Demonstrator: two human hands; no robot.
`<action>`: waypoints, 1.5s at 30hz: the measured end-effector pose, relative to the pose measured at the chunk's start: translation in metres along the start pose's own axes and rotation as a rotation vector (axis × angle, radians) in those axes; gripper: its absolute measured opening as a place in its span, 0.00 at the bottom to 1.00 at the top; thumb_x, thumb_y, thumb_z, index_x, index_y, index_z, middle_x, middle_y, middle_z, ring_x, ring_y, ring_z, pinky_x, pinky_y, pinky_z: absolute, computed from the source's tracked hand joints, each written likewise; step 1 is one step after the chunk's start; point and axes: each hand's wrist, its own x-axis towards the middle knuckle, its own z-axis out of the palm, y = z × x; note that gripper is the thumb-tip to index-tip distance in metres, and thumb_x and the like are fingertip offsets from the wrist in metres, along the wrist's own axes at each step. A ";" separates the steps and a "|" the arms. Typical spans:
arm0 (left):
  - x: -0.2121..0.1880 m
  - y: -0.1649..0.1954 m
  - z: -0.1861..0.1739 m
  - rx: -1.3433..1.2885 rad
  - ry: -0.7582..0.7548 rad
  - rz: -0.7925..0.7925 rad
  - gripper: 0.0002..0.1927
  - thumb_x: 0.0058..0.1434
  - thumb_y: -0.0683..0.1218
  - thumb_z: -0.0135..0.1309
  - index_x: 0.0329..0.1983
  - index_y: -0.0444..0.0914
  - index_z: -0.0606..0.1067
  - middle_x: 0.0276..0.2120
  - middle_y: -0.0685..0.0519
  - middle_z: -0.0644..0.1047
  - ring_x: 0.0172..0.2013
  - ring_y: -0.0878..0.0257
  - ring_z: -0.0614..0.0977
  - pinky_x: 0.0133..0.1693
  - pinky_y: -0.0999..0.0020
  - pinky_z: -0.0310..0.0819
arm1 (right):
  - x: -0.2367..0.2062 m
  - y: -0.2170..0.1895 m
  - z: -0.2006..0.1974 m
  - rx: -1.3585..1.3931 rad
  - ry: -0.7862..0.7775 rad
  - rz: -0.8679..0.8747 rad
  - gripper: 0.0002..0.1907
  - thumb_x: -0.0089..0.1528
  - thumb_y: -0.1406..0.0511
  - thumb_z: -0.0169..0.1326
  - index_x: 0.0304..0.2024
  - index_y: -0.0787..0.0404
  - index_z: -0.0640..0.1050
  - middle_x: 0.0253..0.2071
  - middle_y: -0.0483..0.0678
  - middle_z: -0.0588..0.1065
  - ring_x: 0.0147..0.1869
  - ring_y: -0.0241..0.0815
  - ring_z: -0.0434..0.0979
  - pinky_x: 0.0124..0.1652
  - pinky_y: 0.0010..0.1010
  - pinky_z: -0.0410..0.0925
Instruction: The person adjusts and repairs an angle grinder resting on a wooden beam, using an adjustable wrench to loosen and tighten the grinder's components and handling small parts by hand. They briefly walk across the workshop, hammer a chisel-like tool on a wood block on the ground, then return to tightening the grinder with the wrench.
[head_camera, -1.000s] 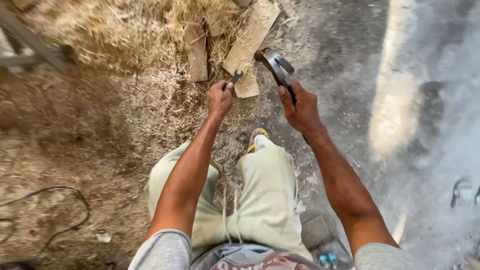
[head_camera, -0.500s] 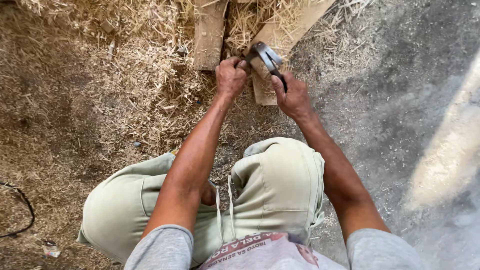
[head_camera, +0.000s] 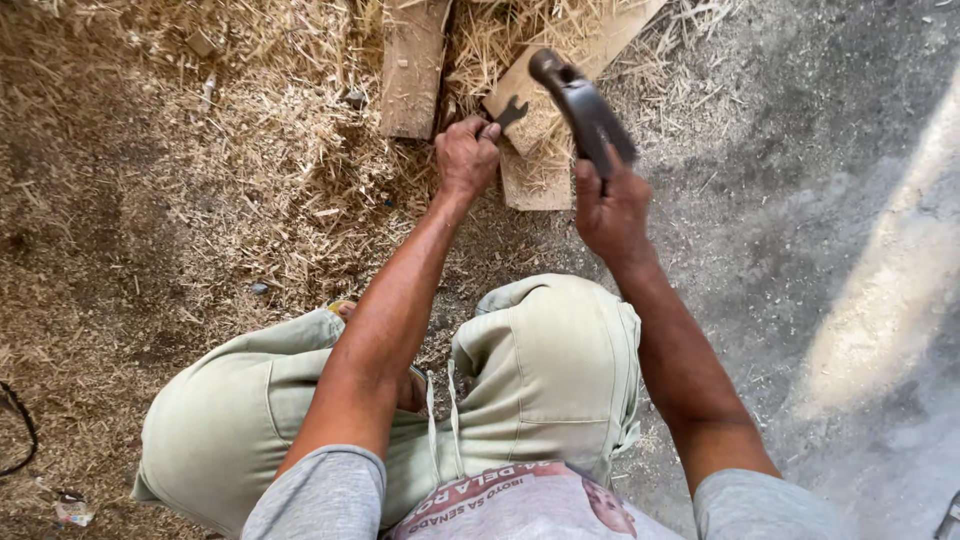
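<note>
Head view, looking down past the knees: a small dark metal piece (head_camera: 510, 112) with a forked end pokes out of the left hand (head_camera: 466, 158), just beyond its knuckles, lying flat on the near end of a pale wooden board (head_camera: 545, 140). Its long axis runs slantwise, away from the left hand and up toward the right, roughly in line with the board. The left hand is curled into a tight fist around the hidden end of the piece, so it is the nearer hand by far, touching it.

The right hand (head_camera: 612, 208) sits to the right of the piece and a little closer to the body, fingers wrapped fully around the handle of a hammer (head_camera: 582, 105). The hammer's handle points away from the right hand, up and leftward, with its dark head raised above the board, just beyond and to the right of the forked end, apart from it.

Left of the left hand lies a second plank (head_camera: 412, 65), pointing straight away from the body. Straw (head_camera: 250, 160) and wood shavings cover the ground to the left of both hands; bare grey ground (head_camera: 830, 200) spreads to the right of the right hand.
</note>
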 end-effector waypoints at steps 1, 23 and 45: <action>0.002 -0.001 0.002 -0.006 -0.005 -0.009 0.13 0.68 0.49 0.53 0.33 0.39 0.83 0.16 0.54 0.77 0.15 0.68 0.69 0.19 0.62 0.62 | 0.001 0.005 0.007 -0.062 -0.037 0.024 0.18 0.77 0.55 0.44 0.49 0.63 0.74 0.25 0.46 0.71 0.25 0.36 0.74 0.24 0.34 0.68; 0.010 -0.003 0.012 -0.068 -0.041 -0.142 0.12 0.68 0.46 0.52 0.32 0.39 0.82 0.17 0.55 0.76 0.16 0.69 0.69 0.19 0.66 0.59 | -0.002 0.047 0.024 -0.129 -0.056 0.053 0.18 0.77 0.53 0.42 0.46 0.61 0.70 0.23 0.48 0.72 0.23 0.37 0.74 0.21 0.34 0.69; 0.011 0.011 0.014 -0.162 -0.043 -0.199 0.12 0.68 0.46 0.51 0.35 0.37 0.81 0.21 0.52 0.79 0.17 0.69 0.73 0.17 0.70 0.65 | 0.008 0.048 0.031 -0.218 0.035 -0.204 0.22 0.80 0.55 0.35 0.54 0.68 0.70 0.28 0.52 0.69 0.26 0.47 0.69 0.28 0.40 0.66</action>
